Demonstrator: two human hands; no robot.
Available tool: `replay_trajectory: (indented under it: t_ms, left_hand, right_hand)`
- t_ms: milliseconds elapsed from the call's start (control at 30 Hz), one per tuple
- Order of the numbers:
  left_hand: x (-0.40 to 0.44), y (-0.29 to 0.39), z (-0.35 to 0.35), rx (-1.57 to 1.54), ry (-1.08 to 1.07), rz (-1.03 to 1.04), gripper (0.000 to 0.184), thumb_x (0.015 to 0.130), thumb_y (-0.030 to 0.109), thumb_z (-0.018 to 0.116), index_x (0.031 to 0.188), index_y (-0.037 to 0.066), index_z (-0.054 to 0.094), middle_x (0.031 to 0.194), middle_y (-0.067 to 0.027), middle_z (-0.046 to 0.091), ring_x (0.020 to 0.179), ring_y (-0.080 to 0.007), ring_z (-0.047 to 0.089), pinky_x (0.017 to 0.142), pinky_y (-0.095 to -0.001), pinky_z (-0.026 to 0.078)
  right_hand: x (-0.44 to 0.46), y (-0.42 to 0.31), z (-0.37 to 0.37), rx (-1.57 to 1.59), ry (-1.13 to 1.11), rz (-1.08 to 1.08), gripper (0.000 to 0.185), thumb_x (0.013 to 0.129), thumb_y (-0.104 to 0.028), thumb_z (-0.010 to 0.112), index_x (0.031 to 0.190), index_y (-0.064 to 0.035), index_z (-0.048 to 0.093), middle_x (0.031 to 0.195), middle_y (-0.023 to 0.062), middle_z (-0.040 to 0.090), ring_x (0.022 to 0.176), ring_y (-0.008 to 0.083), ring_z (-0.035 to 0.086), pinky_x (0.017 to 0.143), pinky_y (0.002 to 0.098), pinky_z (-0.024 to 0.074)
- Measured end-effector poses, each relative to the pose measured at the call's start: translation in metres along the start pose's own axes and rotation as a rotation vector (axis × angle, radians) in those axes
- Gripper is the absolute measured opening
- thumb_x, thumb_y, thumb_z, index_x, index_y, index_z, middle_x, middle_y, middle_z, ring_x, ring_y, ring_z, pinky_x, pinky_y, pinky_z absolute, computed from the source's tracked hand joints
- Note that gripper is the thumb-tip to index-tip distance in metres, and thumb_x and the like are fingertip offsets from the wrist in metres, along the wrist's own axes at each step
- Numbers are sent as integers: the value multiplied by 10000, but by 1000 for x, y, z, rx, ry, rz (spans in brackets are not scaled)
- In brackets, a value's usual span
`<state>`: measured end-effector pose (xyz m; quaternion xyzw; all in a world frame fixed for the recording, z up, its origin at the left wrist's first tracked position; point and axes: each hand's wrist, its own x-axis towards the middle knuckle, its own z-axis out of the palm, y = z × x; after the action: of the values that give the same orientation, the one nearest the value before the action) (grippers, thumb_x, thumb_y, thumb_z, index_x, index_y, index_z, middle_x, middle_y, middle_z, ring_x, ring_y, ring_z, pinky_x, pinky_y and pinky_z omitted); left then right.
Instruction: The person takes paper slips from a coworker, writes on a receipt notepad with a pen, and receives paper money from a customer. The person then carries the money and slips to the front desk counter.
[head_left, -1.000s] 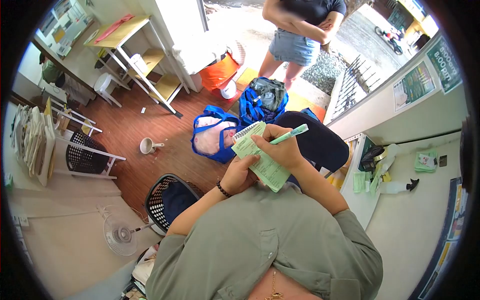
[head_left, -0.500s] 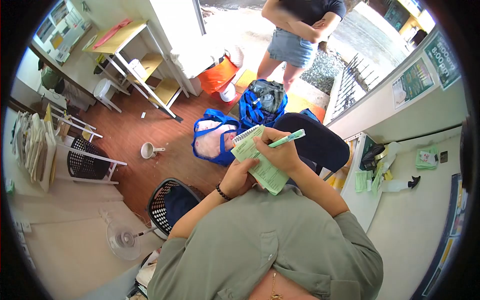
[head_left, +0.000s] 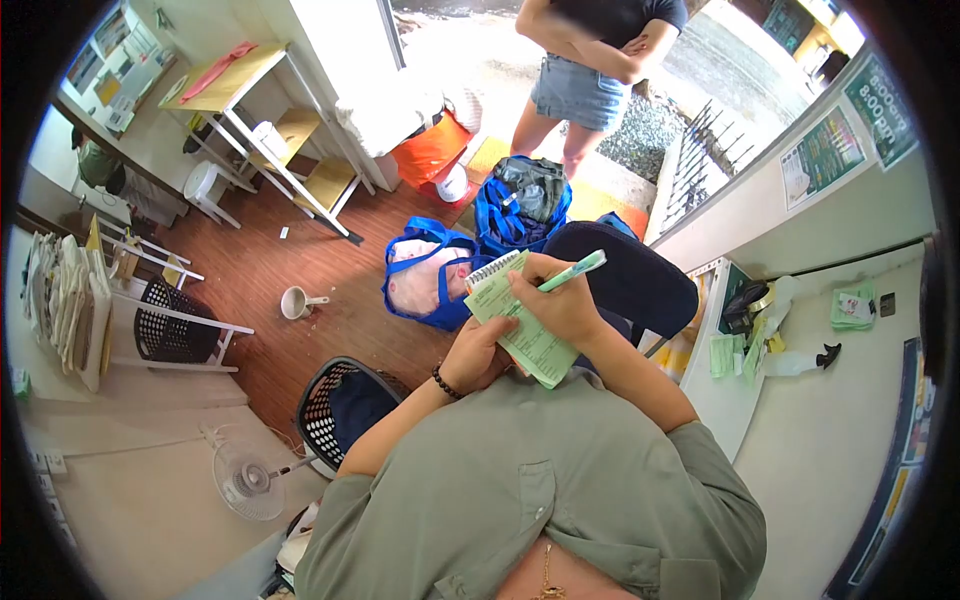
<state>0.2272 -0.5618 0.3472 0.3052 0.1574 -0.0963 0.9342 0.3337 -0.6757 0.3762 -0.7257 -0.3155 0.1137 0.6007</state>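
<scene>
A spiral-bound pad of green printed slips is held up in front of my chest. My left hand grips its lower left side, the thumb lying across the page. In my right hand is a pale green pen, with the fingers closed round it over the upper part of the page. The pen's tip is hidden behind my fingers. Beyond the pad, a blue bag with a pale pinkish bundle in it sits on the floor. A second blue bag, full of dark cloth, stands behind it.
A person stands in the doorway with folded arms. A dark chair back is just beyond my right hand. At lower left are a black basket and a fan. A white dipper lies on the floor.
The pen's upper end has tipped slightly upward and away as my right hand shifts a little. The pad and my left hand stay almost in place.
</scene>
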Motion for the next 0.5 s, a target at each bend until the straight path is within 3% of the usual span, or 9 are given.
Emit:
replay_trajectory:
  t_ms: [100, 133, 200, 267, 367, 500]
  left_hand:
    - [5, -1, -13, 89, -54, -48, 400, 858, 22, 472, 1251, 32, 400, 1159, -109, 531, 1061, -274, 565, 864, -422, 497]
    - [4, -3, -3, 31, -35, 45, 414, 850, 32, 476, 1256, 36, 396, 1165, -108, 527, 1066, -279, 560, 868, -435, 492]
    - [-3, 4, 17, -41, 61, 28, 319, 868, 52, 492, 1184, 40, 448, 1063, -91, 565, 913, -242, 611, 685, -380, 541]
    - [3, -2, 5, -40, 1, 34, 323, 871, 61, 500, 1188, 57, 443, 1050, -81, 565, 892, -237, 617, 649, -370, 543]
    - [5, -2, 2, 30, -33, 4, 341, 872, 81, 515, 1201, 72, 426, 1023, -73, 571, 860, -228, 622, 585, -354, 541]
    - [0, 2, 3, 56, -35, -40, 340, 874, 77, 510, 1202, 69, 418, 1017, -84, 571, 849, -233, 626, 568, -354, 539]
  right_hand:
    - [6, -1, -5, 102, 43, 41, 278, 842, -105, 626, 634, -45, 452, 583, -37, 425, 562, 40, 362, 485, 248, 333]
    - [6, -2, -4, 83, 53, 11, 292, 854, -99, 618, 623, -55, 444, 592, -56, 410, 576, 25, 353, 482, 233, 319]
    - [5, 1, -3, 58, -20, 5, 273, 854, -140, 650, 661, -42, 483, 609, -34, 470, 596, 30, 411, 503, 229, 363]
    - [3, -29, -2, 122, -46, 110, 237, 848, -157, 666, 706, -26, 528, 654, 1, 558, 627, 36, 480, 544, 225, 413]
    - [3, -22, -5, 86, -128, 73, 218, 831, -209, 686, 763, -27, 587, 717, 19, 622, 648, 65, 547, 591, 241, 457]
    - [2, -15, -2, 105, -139, 97, 191, 818, -206, 701, 805, -41, 606, 712, 12, 611, 647, 63, 544, 579, 244, 452]
